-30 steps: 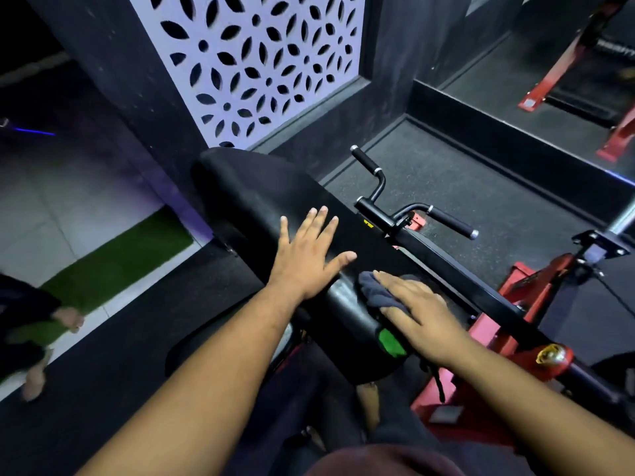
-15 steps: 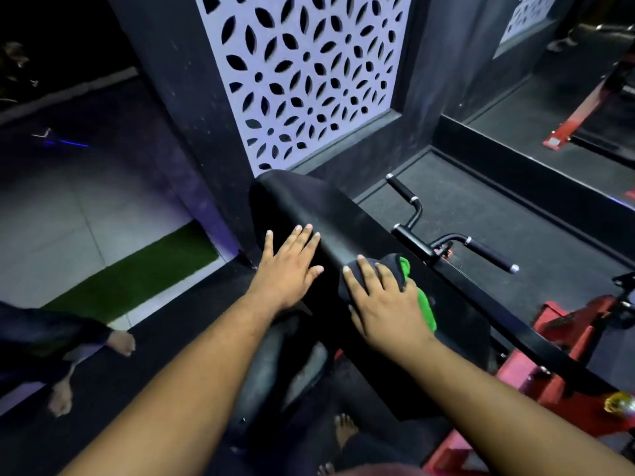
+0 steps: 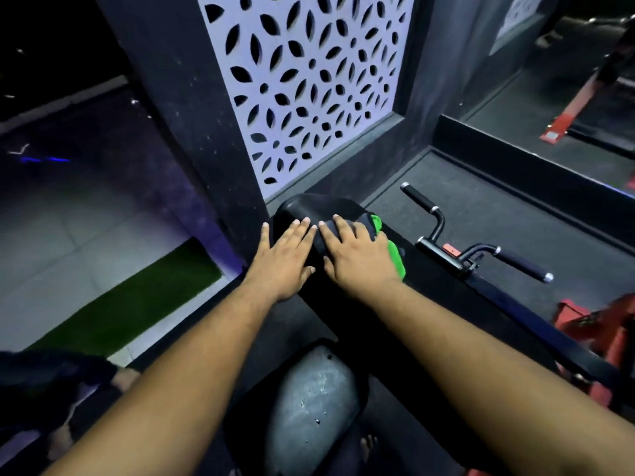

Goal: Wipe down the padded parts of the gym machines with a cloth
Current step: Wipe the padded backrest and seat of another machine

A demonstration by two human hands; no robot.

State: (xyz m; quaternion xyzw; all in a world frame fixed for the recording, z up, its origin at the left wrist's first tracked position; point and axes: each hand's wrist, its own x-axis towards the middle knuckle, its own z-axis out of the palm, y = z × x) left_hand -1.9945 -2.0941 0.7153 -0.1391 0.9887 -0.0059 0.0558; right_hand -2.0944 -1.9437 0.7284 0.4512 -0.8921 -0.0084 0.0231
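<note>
The long black padded bench of the gym machine [image 3: 347,304] is running away from the person toward the dark wall holding the white lattice panel with leaf-shaped cut-outs [image 3: 309,80], its long axis tilting from the lower right up to the rounded far end just below that panel. Beside it on the right, the black metal frame bar with its two dark rubber-gripped handles [image 3: 481,255] is lying roughly parallel, with red machine parts [image 3: 594,324] beyond it. Nearer the camera, a grey, worn seat pad flecked with droplets [image 3: 309,407] is sitting below the bench. The left hand [image 3: 285,255] is lying flat on the bench's left edge, fingers straight and spread, holding nothing, apparently bracing. The right hand [image 3: 357,259] is pressing down with straight fingers on the folded dark-grey and bright green cloth [image 3: 388,242], which is showing past the fingers on the right side. Both hands are sitting near the far end, fingertips nearly touching, so little padding is remaining ahead of the cloth; most of the bench is lying behind the right hand, which suggests the next stroke needing to come back along the long axis toward the body.
</note>
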